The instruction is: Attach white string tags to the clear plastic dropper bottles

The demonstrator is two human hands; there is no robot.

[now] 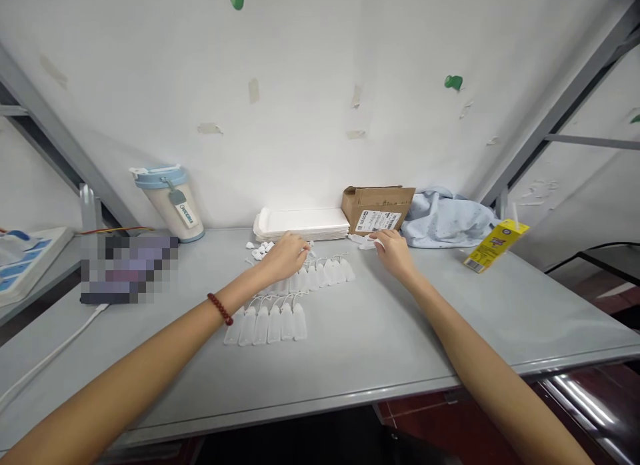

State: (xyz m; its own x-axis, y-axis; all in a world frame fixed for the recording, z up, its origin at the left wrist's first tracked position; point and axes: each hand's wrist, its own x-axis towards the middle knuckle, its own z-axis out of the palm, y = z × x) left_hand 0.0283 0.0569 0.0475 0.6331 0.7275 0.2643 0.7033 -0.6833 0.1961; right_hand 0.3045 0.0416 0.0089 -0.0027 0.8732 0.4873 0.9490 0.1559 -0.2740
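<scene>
My left hand (287, 257) is closed in a pinch above the rows, with a bit of white at its fingertips too small to name. Beside it lies a small heap of white pieces (261, 251). My right hand (395, 253) pinches the end of a clear plastic sleeve (367, 244), part of a loose bunch by the cardboard box. Between and below my hands, similar translucent sleeves with white loops lie side by side: a front row (274, 325) and a back row (327, 273), partly hidden behind my left hand and forearm.
Stacked white trays or cards (305, 223) and an open cardboard box (380, 210) stand against the wall. A bundled light-blue cloth (445, 218) and a yellow drink carton (497, 246) are right. Left are a tumbler (170, 201), a blurred-out object (130, 268) and a white cable (55, 355).
</scene>
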